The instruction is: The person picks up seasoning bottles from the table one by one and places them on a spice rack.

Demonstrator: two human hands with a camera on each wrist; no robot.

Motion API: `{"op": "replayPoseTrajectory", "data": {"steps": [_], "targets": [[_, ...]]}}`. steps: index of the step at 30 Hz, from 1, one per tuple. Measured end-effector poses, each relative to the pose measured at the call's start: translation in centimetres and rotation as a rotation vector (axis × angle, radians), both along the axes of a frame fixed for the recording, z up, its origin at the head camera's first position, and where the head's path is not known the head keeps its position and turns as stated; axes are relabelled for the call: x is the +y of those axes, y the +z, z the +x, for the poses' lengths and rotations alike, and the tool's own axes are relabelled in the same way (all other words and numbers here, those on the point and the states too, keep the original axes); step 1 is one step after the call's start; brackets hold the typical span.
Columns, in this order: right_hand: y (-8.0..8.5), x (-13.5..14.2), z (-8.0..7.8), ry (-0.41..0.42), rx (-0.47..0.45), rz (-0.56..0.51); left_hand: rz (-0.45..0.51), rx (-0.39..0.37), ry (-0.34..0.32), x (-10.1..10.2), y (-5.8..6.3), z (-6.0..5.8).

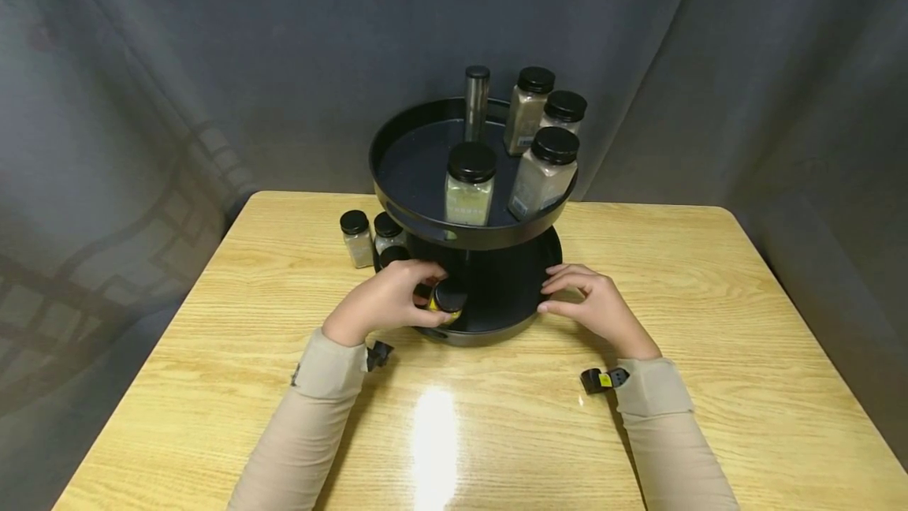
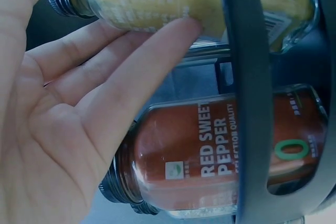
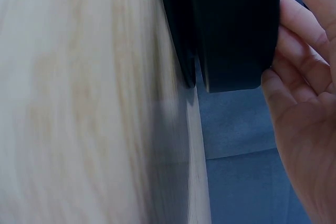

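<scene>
A two-tier black turntable stands on the wooden table. At the left front of its lower tier, my left hand grips a spice jar with a black lid and yellow contents, thumb and fingers round its sides. In the left wrist view, the tray's rim crosses in front of that jar, and a jar labelled red sweet pepper stands beside it. My right hand rests its fingertips on the right rim of the lower tier, as the tray's dark wall shows in the right wrist view.
The upper tier bears several black-lidded jars, among them a green-filled one, and a slim grinder-like cylinder. More jars stand at the lower left, including a pale one. A grey curtain hangs behind the table.
</scene>
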State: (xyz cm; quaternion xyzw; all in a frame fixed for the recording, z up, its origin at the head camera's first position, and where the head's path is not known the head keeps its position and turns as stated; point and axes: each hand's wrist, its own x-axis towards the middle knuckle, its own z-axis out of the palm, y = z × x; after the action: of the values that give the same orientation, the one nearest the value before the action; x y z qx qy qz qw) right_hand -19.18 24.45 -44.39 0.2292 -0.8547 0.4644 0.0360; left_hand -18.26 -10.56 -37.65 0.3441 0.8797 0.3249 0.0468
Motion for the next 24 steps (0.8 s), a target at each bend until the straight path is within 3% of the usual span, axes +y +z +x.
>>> {"op": "replayPoseTrajectory", "data": {"steps": [24], "targets": [[-0.08, 0.08, -0.03, 0.01, -0.011, -0.022, -0.063, -0.012, 0.033, 0.03, 0.34, 0.04]]}}
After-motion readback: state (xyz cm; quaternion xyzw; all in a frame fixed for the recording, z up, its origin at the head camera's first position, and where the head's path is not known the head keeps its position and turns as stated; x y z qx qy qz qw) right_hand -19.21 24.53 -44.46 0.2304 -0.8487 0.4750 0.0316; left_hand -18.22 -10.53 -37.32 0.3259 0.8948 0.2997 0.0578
